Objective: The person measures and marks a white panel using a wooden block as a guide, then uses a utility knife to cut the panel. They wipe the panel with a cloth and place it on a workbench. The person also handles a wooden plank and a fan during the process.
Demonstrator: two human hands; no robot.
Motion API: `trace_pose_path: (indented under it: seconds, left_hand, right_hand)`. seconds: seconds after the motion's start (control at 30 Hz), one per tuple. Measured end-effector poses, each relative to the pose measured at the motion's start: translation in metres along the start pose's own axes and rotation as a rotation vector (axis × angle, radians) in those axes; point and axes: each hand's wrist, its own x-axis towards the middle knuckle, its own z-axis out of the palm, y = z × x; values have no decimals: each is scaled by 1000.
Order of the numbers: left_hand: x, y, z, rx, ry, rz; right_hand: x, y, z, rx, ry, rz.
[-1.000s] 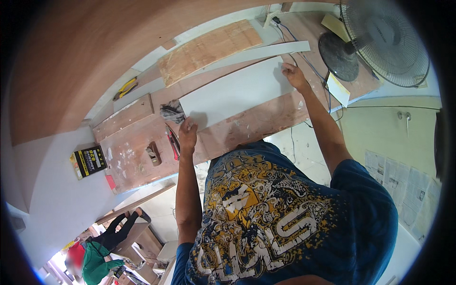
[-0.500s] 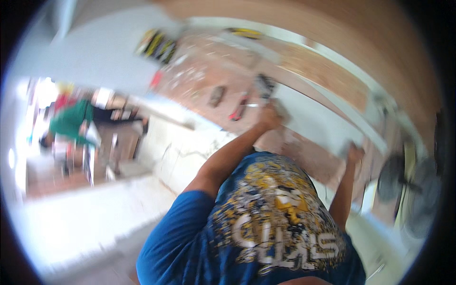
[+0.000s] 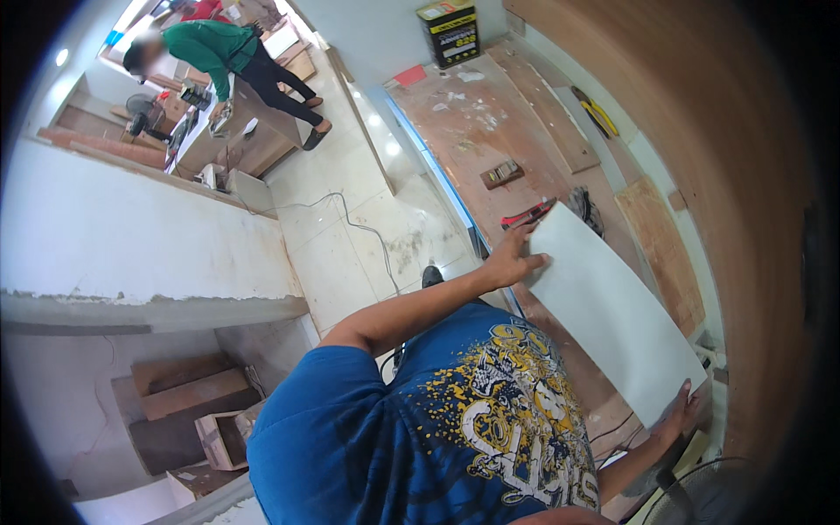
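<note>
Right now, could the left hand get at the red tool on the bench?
Probably yes: the red tool lies close beside the left hand, mostly uncovered, though that hand holds the white sheet and would likely have to let go first.

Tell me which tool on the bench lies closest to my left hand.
The red-and-black tool, just beyond your left hand, beside the end of the white sheet. The brown block and yellow-and-black tool lie farther away.
</note>
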Motion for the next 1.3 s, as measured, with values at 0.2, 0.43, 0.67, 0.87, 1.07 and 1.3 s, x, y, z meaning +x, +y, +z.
trace_pose_path:
  seconds: [0.2, 0.43, 0.67, 0.87, 1.07, 1.3]
  left_hand:
    - [-29, -46, -111, 39, 378, -69]
    - [-102, -217, -255, 29, 613, -114]
    - [-202, -364, -351, 184, 565, -562]
    - [-347, -463, -391, 145, 405, -1070]
    - [-382, -419, -360, -439, 684, -1070]
    - [-427, -394, -312, -654, 906, -1140]
  right_hand:
    - [-76, -109, 147, 184, -485, -91]
    - [-180, -160, 360, 114, -1007, -119]
    - [-281, -136, 528, 46, -1206, -63]
    - [-318, -84, 639, -71, -1242, -137]
    - [-306, -27, 767, -219, -1286, -276]
    - [-273, 55, 955, -233, -1340, -286]
